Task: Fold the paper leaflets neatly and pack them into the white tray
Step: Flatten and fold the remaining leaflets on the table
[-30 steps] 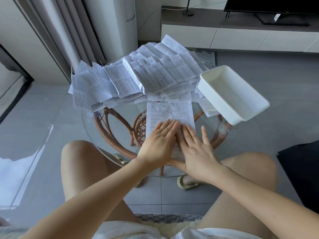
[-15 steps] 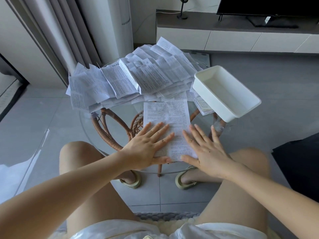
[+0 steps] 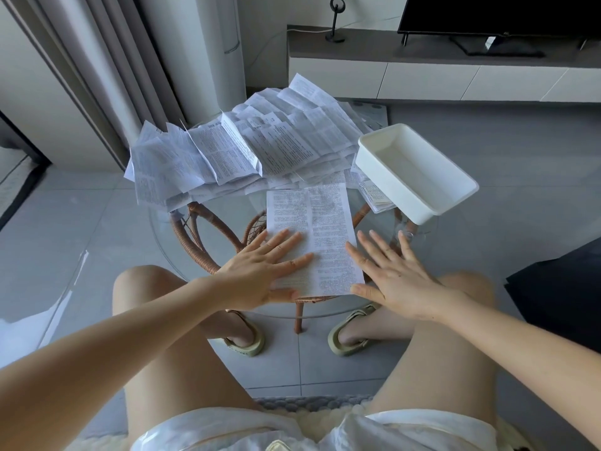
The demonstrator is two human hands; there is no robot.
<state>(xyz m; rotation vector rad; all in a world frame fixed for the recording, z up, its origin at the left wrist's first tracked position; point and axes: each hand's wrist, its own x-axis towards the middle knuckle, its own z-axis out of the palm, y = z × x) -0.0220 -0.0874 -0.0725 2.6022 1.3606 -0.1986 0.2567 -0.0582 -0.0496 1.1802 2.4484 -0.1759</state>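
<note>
One printed leaflet lies flat on the round glass table, a crease running down its middle. My left hand presses flat on the leaflet's near left part, fingers straight and spread. My right hand lies flat at the leaflet's right edge, mostly on the glass, fingers spread. A big heap of unfolded leaflets covers the far half of the table. The white tray sits at the table's right rim, nothing visible inside it.
The glass top rests on a rattan frame. My knees and sandalled feet are under and before the table. A few leaflets lie tucked under the tray's left side. A TV bench stands behind, curtains at the left, a dark object at the right.
Both hands slid apart from the leaflet's middle toward its sides, the right one moving off onto the glass. The leaflet now lies flatter.
</note>
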